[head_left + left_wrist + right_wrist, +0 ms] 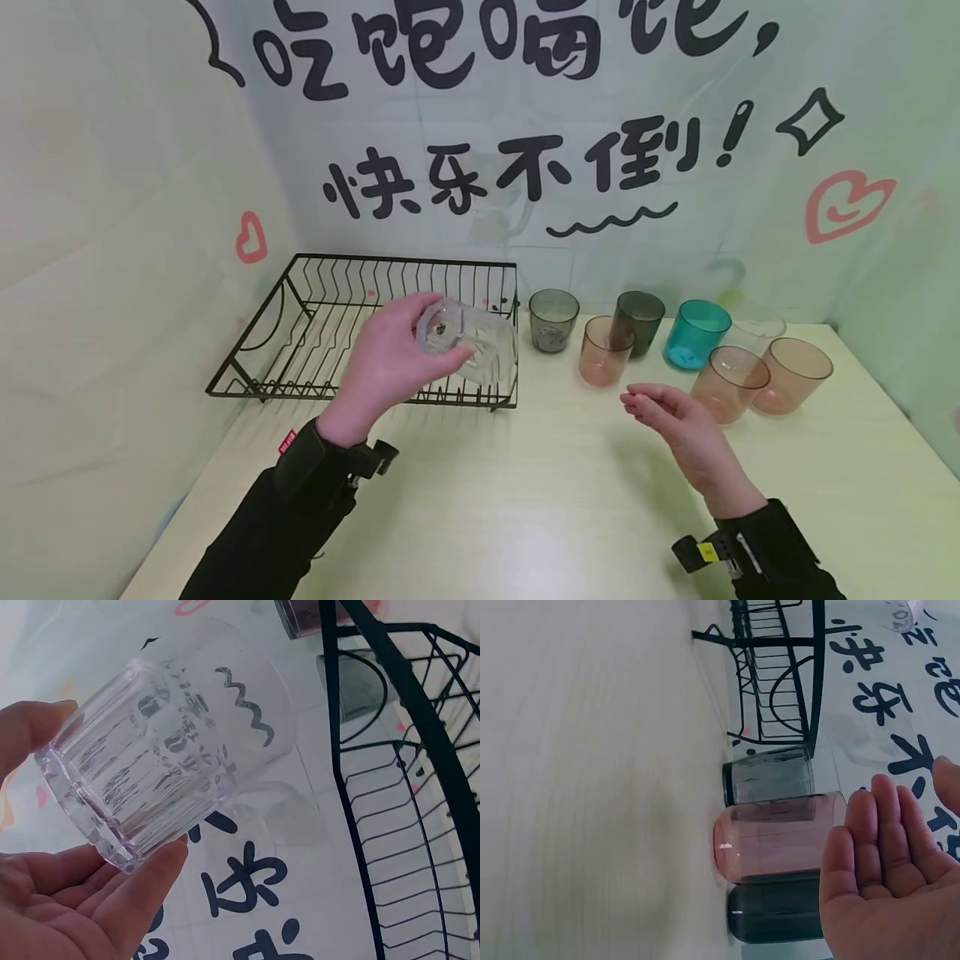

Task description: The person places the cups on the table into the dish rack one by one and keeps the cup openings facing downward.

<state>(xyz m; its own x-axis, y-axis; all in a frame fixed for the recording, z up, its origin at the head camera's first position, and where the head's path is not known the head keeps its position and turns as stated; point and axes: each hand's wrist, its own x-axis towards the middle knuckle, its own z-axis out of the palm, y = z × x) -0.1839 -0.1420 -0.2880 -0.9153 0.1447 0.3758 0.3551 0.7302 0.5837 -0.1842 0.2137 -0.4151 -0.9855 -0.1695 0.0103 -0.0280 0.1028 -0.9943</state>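
My left hand (384,348) grips a clear glass (486,343) by its thick base end, thumb on one side and fingers on the other. Held above the black wire dish rack (405,260), the glass lies tilted on its side with its mouth pointing right. The left wrist view shows moulded patterns on the clear wall of the glass (142,750). My right hand (693,437) hovers over the table, just in front of the coloured glasses, with relaxed fingers and nothing in it. Its palm (892,907) shows in the right wrist view.
Along the back right stand a grey glass (553,321), a small pink glass (602,362), a dark glass (640,312), a teal glass (696,337), a clear glass (761,321) and two larger pink glasses, one in front (727,387). A printed cloth (450,100) hangs behind.
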